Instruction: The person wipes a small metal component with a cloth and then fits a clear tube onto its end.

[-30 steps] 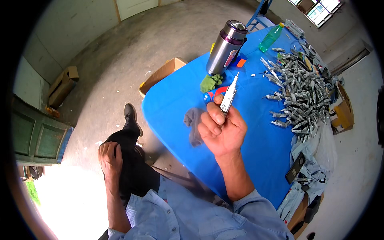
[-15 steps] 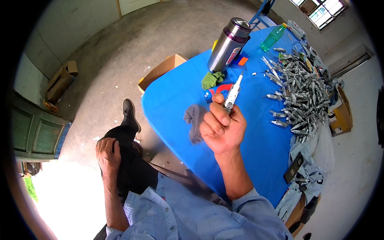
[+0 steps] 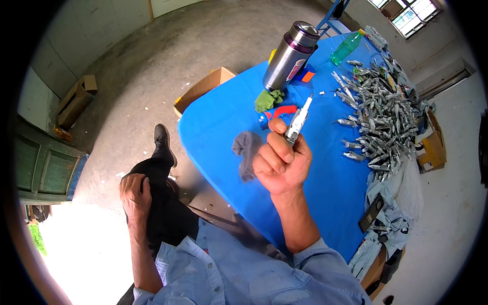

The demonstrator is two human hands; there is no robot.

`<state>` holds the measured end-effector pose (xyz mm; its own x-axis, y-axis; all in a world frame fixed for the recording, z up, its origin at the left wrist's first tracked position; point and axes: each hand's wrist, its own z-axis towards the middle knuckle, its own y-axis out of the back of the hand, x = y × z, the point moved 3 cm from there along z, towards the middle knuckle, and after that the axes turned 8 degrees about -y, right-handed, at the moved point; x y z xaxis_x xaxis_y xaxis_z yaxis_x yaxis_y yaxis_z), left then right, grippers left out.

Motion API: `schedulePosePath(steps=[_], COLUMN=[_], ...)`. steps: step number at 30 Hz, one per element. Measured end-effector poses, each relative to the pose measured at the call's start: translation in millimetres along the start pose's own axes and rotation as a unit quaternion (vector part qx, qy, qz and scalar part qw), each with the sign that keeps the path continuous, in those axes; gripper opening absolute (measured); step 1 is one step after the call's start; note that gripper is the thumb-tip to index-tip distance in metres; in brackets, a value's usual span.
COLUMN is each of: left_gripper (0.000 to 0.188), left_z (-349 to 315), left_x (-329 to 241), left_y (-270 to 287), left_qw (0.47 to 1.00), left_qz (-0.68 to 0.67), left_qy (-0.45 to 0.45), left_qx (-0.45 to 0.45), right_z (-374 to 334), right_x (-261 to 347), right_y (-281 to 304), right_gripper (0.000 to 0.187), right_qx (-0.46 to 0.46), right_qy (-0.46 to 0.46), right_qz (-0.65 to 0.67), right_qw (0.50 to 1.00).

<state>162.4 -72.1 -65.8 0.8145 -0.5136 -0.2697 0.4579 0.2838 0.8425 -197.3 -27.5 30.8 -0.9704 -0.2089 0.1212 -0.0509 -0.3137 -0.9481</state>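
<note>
— What does the right hand (image 3: 282, 162) hold?
— A thin silver metal tube with a white tip (image 3: 299, 120). The fingers (image 3: 277, 147) curl tight around its bottom end, above the blue worktop (image 3: 325, 178).
— And the left hand (image 3: 134, 190)?
— It rests flat on the knee, holding nothing.
— What is just past the fingers?
— A grey cloth (image 3: 246, 152) and a pile of silver tubes (image 3: 381, 117).

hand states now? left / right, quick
Left hand: holds nothing, resting palm-down on the thigh.
Right hand: closed around a slim silver-grey tool, raised above the blue table.
</note>
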Motion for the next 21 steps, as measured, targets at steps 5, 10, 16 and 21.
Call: schedulePosePath(steps=[5,10,16,21], left_gripper=[0.010,0.011,0.011,0.010], left_z=[0,-1,0,0], left_x=[-1,3,1,1], left_y=[1,0,1,1], left_qw=[1.000,1.000,1.000,1.000], left_qz=[-0.007,-0.007,0.000,-0.006], left_qy=[0.006,0.003,0.004,0.006], left_qx=[0.004,0.003,0.003,-0.002], right_z=[0,5,9,5], right_x=[-1,-7,-17,-14], right_y=[-1,-11,-15,0], right_gripper=[0.032,0.033,0.030,0.033], right_qx=[-0.011,-0.189,-0.259,-0.218], right_qy=[0.004,0.060,0.100,0.088], right_qz=[-0.013,-0.200,-0.394,-0.389], right_qw=[1.000,0.959,0.876,0.891])
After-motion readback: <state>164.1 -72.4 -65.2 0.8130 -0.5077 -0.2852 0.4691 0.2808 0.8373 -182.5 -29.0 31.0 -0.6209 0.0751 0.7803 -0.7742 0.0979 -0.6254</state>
